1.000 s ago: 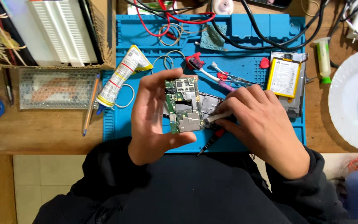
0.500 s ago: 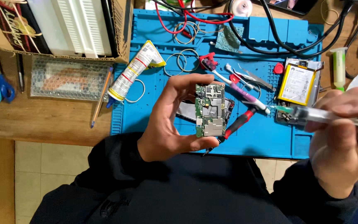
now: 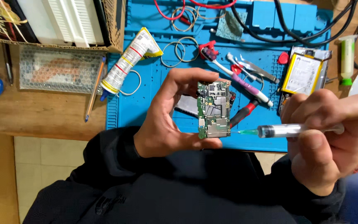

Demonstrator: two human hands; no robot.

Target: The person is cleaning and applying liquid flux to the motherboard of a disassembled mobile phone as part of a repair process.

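Since 0.5 s ago the right hand (image 3: pixel 332 141) has swung its clear syringe (image 3: pixel 289 130) in until the green tip touches the circuit board (image 3: pixel 214 110), pinched upright in the left hand (image 3: pixel 166 116) above the blue mat (image 3: pixel 146 103).

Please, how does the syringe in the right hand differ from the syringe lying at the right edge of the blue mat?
The held syringe is clear, lies level in the right hand, and its green tip points at the circuit board in the left hand. The lying syringe is filled pale green, looks thicker, has a green cap, and rests untouched beside the phone battery. Both have a tube-shaped plastic body.
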